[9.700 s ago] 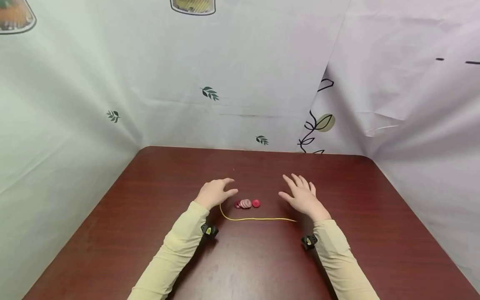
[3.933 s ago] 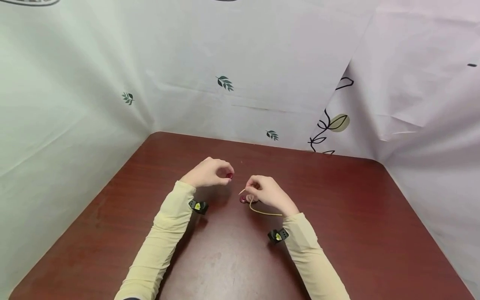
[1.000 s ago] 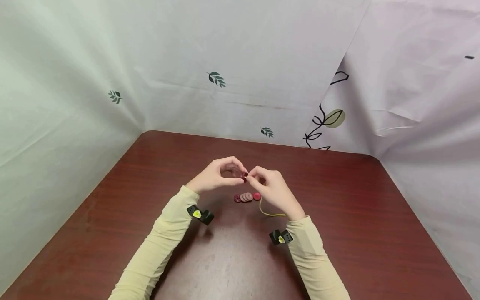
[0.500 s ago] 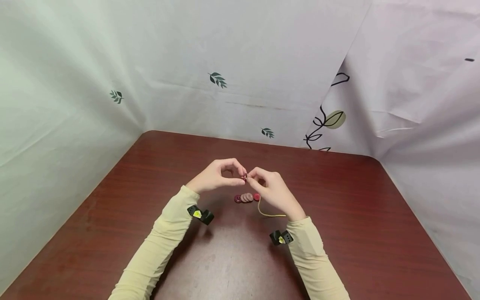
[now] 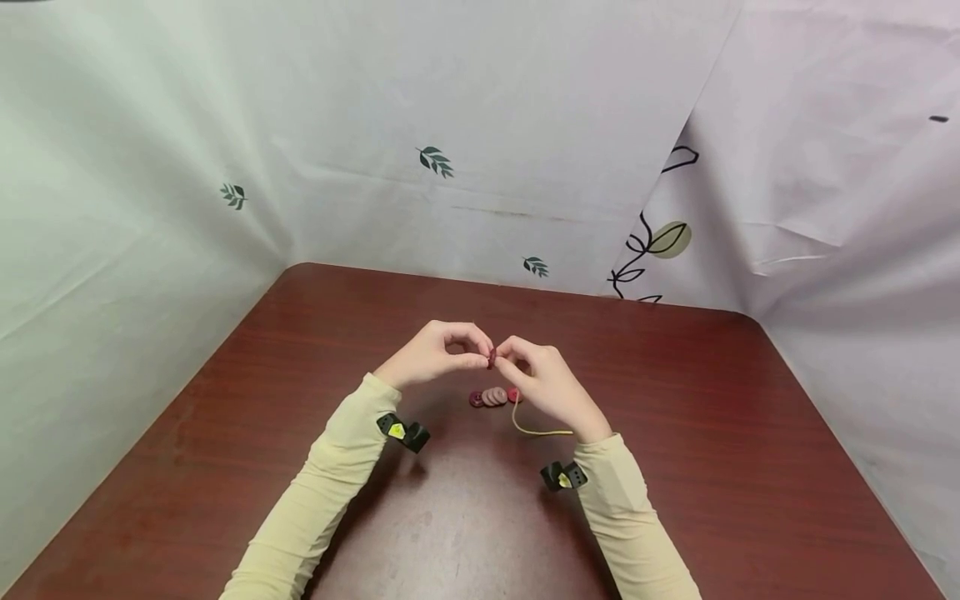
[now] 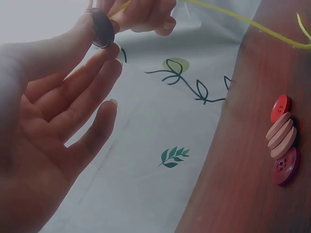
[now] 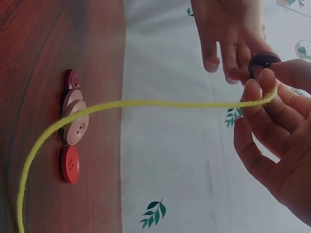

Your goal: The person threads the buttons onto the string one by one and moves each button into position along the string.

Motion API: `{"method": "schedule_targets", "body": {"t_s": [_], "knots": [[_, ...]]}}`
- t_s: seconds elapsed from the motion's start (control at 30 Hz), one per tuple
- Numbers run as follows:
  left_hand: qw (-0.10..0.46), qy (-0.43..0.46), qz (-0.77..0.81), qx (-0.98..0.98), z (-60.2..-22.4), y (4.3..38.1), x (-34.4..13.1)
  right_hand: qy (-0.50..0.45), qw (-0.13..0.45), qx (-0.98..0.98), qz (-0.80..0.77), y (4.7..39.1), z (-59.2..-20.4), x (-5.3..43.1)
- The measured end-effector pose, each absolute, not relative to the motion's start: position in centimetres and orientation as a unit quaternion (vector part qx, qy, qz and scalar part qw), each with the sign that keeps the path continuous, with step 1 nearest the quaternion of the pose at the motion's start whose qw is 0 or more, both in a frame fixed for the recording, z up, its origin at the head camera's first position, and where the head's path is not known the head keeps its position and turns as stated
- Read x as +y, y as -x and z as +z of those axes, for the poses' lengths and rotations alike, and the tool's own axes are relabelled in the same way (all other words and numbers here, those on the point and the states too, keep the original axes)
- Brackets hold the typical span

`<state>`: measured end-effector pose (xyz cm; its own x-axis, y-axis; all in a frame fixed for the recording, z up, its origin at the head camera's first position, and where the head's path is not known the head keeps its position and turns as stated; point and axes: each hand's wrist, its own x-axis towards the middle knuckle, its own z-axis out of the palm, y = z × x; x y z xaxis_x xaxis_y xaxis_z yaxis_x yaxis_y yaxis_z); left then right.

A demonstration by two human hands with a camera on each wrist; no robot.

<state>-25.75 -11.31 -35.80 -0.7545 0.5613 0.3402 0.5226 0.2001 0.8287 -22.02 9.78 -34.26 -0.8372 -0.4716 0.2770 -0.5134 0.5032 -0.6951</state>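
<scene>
Above the table, my left hand [image 5: 433, 354] pinches a dark maroon button [image 5: 492, 359] by its edge, between thumb and fingers. Close against it, my right hand [image 5: 549, 379] pinches a yellow cord [image 7: 146, 103] near one end. Its fingertips reach the button's face; whether the cord tip is in a hole is hidden. From the right hand the cord hangs down to the tabletop. Below the hands lies a row of buttons: a maroon one [image 6: 285, 167], several overlapping pale pink ones [image 7: 76, 127] and a bright red one [image 7: 71, 164].
The reddish-brown wooden table [image 5: 450, 517] has rounded far corners. White curtain-like sheeting [image 5: 360, 200] with printed leaves stands behind it and at both sides. Each wrist carries a small black camera [image 5: 402, 432] on the sleeve cuff.
Both hands were apart and empty at first; the left then took a button, the right the cord, and they came together. Lately the button has turned slightly, with the hands nearly still.
</scene>
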Motion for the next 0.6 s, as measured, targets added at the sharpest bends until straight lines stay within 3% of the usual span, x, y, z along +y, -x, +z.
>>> {"method": "schedule_targets", "body": {"t_s": [0.37,0.6], "knots": [[0.006,-0.351,0.522,0.777,-35.95,26.00,-11.40,-0.330,0.006,-0.851,0.409,22.34,-34.55,10.08],[0.012,-0.349,0.524,0.777,-35.95,25.94,-11.29,-0.313,0.041,-0.858,0.405,22.55,-34.93,9.99]]}}
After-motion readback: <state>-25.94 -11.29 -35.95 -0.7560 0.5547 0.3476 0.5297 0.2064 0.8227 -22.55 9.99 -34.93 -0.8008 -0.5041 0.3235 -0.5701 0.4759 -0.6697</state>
